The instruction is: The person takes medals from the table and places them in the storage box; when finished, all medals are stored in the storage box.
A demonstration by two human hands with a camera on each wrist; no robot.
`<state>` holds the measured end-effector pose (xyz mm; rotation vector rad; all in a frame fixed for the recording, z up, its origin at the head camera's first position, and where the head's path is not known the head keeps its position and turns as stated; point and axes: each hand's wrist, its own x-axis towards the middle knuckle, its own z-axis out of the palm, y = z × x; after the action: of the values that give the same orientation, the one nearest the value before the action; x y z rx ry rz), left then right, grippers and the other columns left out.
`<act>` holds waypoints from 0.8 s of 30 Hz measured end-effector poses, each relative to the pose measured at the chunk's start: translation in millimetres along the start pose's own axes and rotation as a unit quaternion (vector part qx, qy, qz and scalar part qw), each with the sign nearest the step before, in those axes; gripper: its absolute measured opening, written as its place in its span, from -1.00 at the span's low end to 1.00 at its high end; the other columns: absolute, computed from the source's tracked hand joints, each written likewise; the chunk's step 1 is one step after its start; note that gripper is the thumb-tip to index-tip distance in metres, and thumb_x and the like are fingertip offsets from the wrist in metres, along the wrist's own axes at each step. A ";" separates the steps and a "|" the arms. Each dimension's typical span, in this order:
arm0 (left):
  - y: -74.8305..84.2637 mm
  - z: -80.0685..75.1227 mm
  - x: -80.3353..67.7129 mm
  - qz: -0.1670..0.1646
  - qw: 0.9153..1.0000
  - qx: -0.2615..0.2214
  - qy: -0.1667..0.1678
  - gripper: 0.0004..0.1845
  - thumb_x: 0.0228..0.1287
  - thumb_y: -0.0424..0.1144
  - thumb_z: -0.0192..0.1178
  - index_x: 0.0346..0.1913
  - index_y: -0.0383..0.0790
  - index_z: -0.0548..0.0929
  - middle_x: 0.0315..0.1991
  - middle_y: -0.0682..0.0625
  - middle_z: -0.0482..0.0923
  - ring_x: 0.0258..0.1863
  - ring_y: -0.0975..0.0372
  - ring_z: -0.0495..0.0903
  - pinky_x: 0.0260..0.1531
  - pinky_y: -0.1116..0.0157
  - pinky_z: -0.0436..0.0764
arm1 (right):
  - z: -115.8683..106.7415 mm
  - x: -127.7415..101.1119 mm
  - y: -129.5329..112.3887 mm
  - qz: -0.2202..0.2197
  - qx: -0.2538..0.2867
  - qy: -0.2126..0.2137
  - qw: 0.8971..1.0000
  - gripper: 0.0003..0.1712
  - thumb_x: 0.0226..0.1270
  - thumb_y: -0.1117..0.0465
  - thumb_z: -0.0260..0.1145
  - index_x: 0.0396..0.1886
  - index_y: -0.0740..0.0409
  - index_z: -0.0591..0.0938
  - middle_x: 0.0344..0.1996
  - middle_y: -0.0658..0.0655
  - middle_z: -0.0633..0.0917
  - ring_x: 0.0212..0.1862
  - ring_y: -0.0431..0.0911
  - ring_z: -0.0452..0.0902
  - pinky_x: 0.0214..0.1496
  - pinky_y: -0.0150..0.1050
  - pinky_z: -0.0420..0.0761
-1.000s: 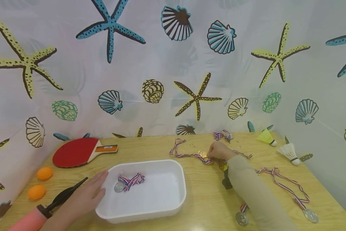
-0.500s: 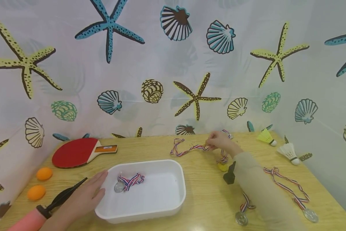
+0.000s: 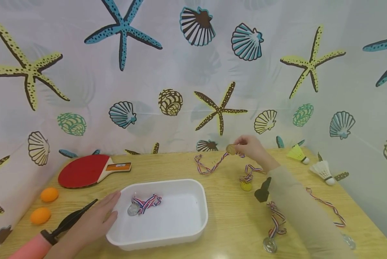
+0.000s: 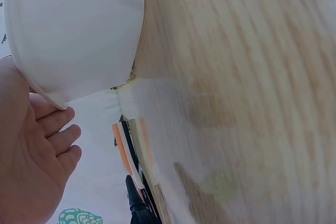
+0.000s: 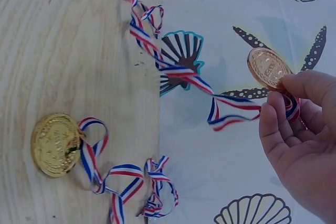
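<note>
My right hand (image 3: 252, 148) pinches a copper-toned medal (image 5: 269, 68) between thumb and fingers, raised above the back of the table. Its red, white and blue ribbon (image 5: 191, 80) trails away, partly lying on the table. Below that hand lies a gold medal (image 5: 56, 144) with a bunched ribbon. At the left, my left hand (image 3: 96, 217) rests against the rim of a white plastic bin (image 3: 167, 241), its fingers extended. Inside the bin is a silver medal (image 3: 133, 209) with its ribbon (image 3: 149, 203).
Right of the bin lie silver medals (image 3: 270, 245) with ribbons, partly behind my sleeve (image 3: 304, 205). Two shuttlecocks (image 3: 323, 172) sit at the back right. A red table tennis paddle (image 3: 84, 171), two orange balls (image 3: 49, 194) and a pink-and-black pump-like object (image 3: 39, 244) are at the left.
My right hand has lifted the copper-toned medal off the table and moved it up and back, drawing its ribbon along. The left hand has stayed at the bin.
</note>
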<state>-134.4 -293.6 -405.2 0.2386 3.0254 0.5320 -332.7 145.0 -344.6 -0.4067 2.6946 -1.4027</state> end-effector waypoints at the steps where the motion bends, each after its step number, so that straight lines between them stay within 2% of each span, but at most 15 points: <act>1: 0.0 0.0 0.0 0.000 1.000 0.000 -0.001 -0.30 0.25 -0.14 0.11 0.36 -0.39 0.14 0.31 -0.36 0.12 0.26 -0.22 0.11 0.10 -0.22 0.18 | -2.5 -0.3 -3.0 0.002 -0.005 0.001 1.000 -0.79 0.28 0.22 0.18 -0.19 0.27 0.56 -0.29 0.19 0.59 -0.29 0.02 0.54 -0.36 -0.26 0.55; 6: 0.2 0.1 -0.1 0.000 1.000 0.000 -0.001 -0.30 0.26 -0.13 0.11 0.36 -0.39 0.14 0.31 -0.36 0.12 0.26 -0.22 0.11 0.10 -0.22 0.18 | -13.8 -1.5 -18.2 0.009 -0.030 0.007 0.999 -0.77 0.29 0.17 0.17 -0.16 0.21 0.59 -0.13 0.22 0.58 -0.19 0.04 0.57 -0.29 -0.16 0.55; 14: 0.0 0.1 -0.3 0.002 1.000 0.000 0.001 -0.30 0.26 -0.15 0.10 0.36 -0.39 0.14 0.31 -0.36 0.12 0.26 -0.22 0.12 0.11 -0.21 0.18 | -26.5 -2.9 -37.6 0.015 -0.021 -0.008 1.000 -0.75 0.31 0.19 0.17 -0.10 0.22 0.59 -0.12 0.20 0.60 -0.07 0.07 0.53 -0.02 -0.03 0.50; 18: -0.9 0.9 -0.4 0.009 1.000 0.000 0.005 -0.32 0.26 -0.17 0.10 0.35 -0.41 0.15 0.30 -0.38 0.13 0.25 -0.23 0.14 0.11 -0.20 0.19 | -29.6 -5.5 -50.0 0.004 -0.016 -0.006 1.000 -0.77 0.31 0.22 0.18 -0.12 0.24 0.59 -0.14 0.20 0.61 -0.07 0.07 0.53 0.02 -0.02 0.49; 24: -1.0 0.5 -0.4 0.011 1.000 -0.002 0.004 -0.33 0.27 -0.17 0.09 0.35 -0.42 0.16 0.30 -0.38 0.13 0.24 -0.23 0.15 0.11 -0.20 0.20 | -32.7 -11.2 -73.2 -0.034 -0.027 0.002 0.999 -0.81 0.32 0.24 0.17 -0.16 0.25 0.59 -0.20 0.18 0.61 -0.08 0.06 0.48 -0.05 -0.06 0.48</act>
<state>-134.1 -294.4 -406.0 0.2701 3.0325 0.5410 -313.7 133.9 -266.7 -0.5066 2.7507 -1.3516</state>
